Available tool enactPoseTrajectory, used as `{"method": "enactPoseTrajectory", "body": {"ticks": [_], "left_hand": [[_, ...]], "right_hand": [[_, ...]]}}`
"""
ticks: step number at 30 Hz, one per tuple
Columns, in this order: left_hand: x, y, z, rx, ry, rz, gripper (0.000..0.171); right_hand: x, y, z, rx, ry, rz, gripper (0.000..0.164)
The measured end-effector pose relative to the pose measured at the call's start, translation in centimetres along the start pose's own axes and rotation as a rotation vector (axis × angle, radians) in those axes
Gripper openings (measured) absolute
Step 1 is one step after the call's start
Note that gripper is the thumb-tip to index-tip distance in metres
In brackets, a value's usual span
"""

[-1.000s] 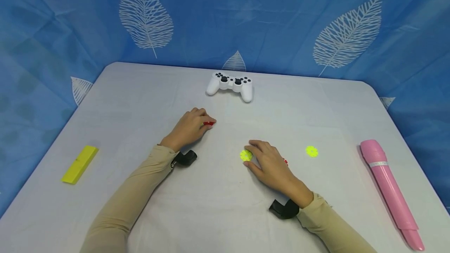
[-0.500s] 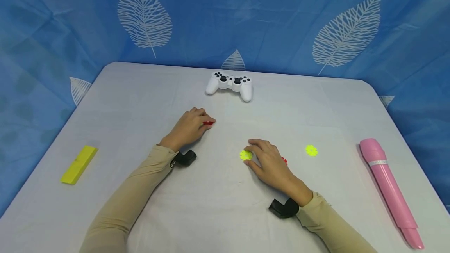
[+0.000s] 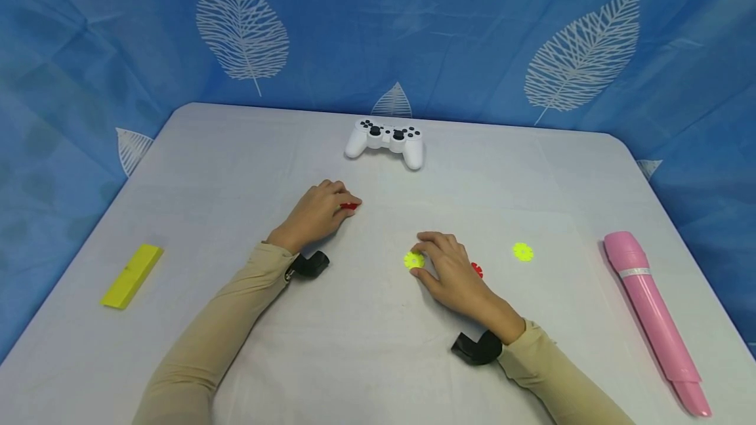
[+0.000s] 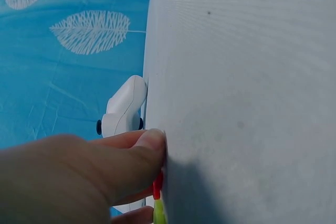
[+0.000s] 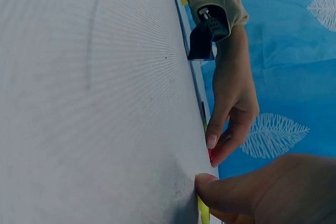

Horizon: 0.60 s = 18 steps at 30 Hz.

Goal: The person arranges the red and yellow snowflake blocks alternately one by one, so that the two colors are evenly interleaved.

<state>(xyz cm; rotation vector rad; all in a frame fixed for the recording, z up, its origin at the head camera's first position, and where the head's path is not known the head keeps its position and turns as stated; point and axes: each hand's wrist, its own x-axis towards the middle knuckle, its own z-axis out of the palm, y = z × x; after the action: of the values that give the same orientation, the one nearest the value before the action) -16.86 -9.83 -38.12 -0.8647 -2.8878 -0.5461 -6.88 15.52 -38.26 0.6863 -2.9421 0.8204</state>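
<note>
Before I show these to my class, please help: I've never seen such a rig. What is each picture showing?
There is no machine: each grip is a person's bare hand. The wide picture comes from a head camera looking forward and down; the other two come from cameras on each wrist.

On the white table lie a white game controller, a yellow block, a long pink object, a yellow disc and a red disc partly hidden by the right grip. That grip holds another yellow disc between thumb and fingers. The left grip pinches a red piece; the left wrist picture shows a yellow-green piece right by it.
</note>
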Motion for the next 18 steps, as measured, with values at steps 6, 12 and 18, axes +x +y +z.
{"method": "enactPoseTrajectory", "body": {"ticks": [6, 12, 18], "left_hand": [[-0.01, -0.13, 0.12, 0.002, 0.009, 0.000, 0.022], [0.03, -0.11, 0.12, 0.000, 0.005, -0.005, 0.022], [0.03, -0.12, 0.12, -0.005, 0.000, -0.010, 0.022]], "right_hand": [[0.12, 0.18, -0.05, 0.039, -0.021, 0.017, 0.028], [0.22, 0.47, 0.00, 0.076, -0.041, 0.056, 0.033], [0.21, 0.50, 0.03, 0.108, -0.031, 0.082, 0.030]]}}
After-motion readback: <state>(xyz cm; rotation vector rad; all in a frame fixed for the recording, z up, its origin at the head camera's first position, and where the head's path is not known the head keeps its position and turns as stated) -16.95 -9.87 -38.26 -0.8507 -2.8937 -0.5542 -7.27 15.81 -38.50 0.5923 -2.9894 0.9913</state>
